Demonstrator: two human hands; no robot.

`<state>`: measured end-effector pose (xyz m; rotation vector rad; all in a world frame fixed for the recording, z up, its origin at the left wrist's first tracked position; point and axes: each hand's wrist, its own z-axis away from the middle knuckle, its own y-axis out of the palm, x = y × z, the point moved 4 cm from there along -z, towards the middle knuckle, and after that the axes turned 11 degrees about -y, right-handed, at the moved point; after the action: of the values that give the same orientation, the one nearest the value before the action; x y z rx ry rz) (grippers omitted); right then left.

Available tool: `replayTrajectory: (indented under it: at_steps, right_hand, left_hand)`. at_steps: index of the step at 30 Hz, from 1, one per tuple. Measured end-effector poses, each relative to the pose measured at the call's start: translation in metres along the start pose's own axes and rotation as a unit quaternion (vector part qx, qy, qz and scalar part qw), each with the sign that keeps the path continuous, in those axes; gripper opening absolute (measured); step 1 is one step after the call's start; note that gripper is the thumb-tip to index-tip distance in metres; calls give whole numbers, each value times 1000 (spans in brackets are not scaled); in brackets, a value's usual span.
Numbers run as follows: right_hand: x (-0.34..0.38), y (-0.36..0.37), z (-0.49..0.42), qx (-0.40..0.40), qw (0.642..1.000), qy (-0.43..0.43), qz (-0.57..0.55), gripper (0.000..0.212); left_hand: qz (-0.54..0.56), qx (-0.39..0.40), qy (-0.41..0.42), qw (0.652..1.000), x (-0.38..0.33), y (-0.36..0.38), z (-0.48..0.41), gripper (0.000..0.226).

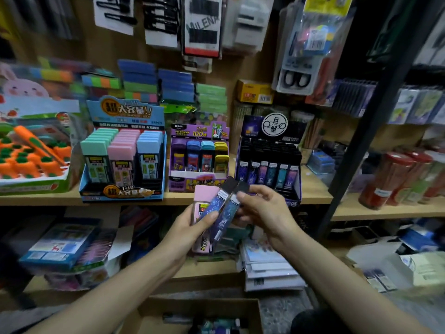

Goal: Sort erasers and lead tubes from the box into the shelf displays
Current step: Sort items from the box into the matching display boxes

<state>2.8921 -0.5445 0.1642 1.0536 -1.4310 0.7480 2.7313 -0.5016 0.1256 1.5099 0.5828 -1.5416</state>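
Cardboard box [149, 312] sits at the bottom edge, open, nearest the lens. Some dark tubes lie inside; too blurred to count. Both forearms reach over it to shelf height.

Left hand [185, 227]: grip clamped on 3 items, fanned out. That's 1 pink case [204, 196] at the back and 2 dark blue lead tubes in front. Thumb presses across the left dark tube [213, 206]. Right dark tube [228, 213] lies against it. Both are tilted, black caps up and to the right.

Right hand [262, 210]: grip closed on the upper part of the right dark tube, index fingertip [240, 196] just under its cap. So that tube sits between both grips, lower end at the left hand, upper end at the right.

Wooden shelf [313, 189] behind the hands carries 4 open displays in a row, left to right:
- carrot eraser display [29, 184], count unreadable
- blue display [125, 112], 3 columns: green, pink, blue
- purple display [197, 183], 4 columns: purple, blue, teal, yellow
- black display [255, 128], 6 tubes across the front row

Held items sit in front of the shelf edge, between the purple and black displays; can't tell whether they touch either.
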Motion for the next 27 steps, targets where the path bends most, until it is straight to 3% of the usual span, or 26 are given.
replayTrajectory:
  at_steps: [5,9,13,24,27]
  right_hand:
    - [62,-43,-45,-82,973,-178,120,16]
    - [78,-72,-73,-106,940,-246,212,14]
    - [67,-74,-89,-70,921,-264,277,17]
    - [44,-64,-99,7,909,-265,320,19]
    - [38,-67,-103,-17,904,-251,346,14]
  left_hand:
    - [16,3,-3,1000,-14,-1,-24,37]
    - [30,-9,22,999,-27,-5,-37,38]
    - [28,-16,26,999,-26,-12,-40,40]
    - [24,-31,12,999,-18,-17,-39,35]
    - [21,-31,11,999,-18,-16,-38,36]
